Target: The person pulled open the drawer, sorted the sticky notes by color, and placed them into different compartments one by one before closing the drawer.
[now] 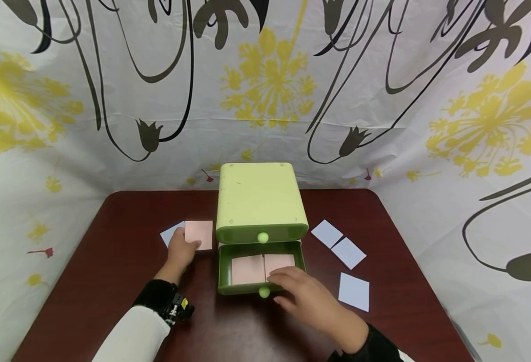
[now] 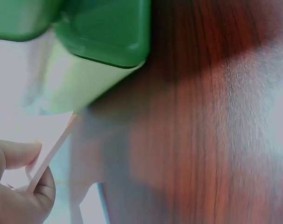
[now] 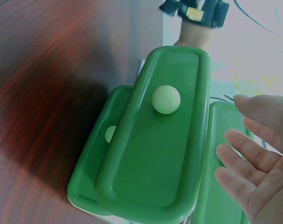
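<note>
1. Two hands work at a small light-green plastic drawer cabinet (image 1: 259, 201) standing on a dark red-brown wooden table (image 1: 111, 281). Its lower dark-green drawer (image 1: 260, 269) is pulled out toward the person; the upper drawer is closed.

2. Left hand (image 1: 181, 250): thumb and fingers pinch the near edge of a pink square paper card (image 1: 199, 234), just left of the cabinet. The left wrist view shows the card (image 2: 50, 156) edge-on between thumb and fingertip, lifted slightly at that edge. A pale lavender square card (image 1: 170, 233) pokes out just beyond the hand, partly under the pink one.

3. Right hand (image 1: 303, 296): fingers straight and spread apart, gripping nothing. The fingertips lie over the near right corner of the open drawer. The right wrist view shows the palm (image 3: 258, 163) open beside the drawer front, close to its pale round knob (image 3: 166, 99); contact with the drawer cannot be told.

4. Inside the drawer, directly ahead of the right fingertips, two pink cards (image 1: 262, 266) lie flat side by side, edges meeting.

5. Right of the right hand, three pale lavender cards (image 1: 347, 251) lie on the table: two nearly touching beside the cabinet, one apart and nearer the person.

6. Black cuffs show at both wrists.
</note>
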{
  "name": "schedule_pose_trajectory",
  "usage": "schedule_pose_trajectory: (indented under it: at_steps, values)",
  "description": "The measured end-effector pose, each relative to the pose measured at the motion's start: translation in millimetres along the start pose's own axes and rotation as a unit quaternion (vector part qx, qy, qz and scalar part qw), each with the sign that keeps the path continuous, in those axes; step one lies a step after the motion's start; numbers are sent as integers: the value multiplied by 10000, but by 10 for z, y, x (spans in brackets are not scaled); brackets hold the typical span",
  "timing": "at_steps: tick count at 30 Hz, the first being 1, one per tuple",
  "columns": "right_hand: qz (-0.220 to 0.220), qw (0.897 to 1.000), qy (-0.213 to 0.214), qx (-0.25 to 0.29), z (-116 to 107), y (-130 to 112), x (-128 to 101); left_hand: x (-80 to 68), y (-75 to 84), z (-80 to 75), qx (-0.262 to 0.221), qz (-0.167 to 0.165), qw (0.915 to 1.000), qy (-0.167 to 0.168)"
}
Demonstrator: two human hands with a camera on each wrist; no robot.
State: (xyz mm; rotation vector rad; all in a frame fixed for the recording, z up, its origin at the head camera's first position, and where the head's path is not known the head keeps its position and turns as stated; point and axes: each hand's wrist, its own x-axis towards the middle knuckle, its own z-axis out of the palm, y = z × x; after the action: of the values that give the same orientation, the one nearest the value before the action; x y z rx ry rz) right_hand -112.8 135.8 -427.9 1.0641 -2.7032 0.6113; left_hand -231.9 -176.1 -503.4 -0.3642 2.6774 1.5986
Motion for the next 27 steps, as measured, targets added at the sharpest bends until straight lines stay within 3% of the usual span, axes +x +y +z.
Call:
schedule_pose_trajectory:
  at_steps: [4, 8, 15, 18, 22, 27]
  values:
    - [69, 10000, 18, -27, -23, 47, -38, -146, 58, -124, 289, 150, 9995, 17]
    - [146, 9998, 125, -25, -56, 99, -92, -308, 118, -232, 474, 515, 9975, 5]
    - [300, 9993, 195, -98, -103, 175, -187, -641, 237, -344, 836, 858, 9928, -64]
    - [386, 9990, 209, -79, -122, 204, -213, -785, 312, -363, 1271, 1407, 9818, 125]
    - [421, 9986, 321, -50, -140, 238, -239, -953, 433, -345, 1786, 2228, 9578, 335]
    - [405, 9983, 400, -91, -134, 271, -267, -1082, 571, -257, 2066, 2793, 9370, 376]
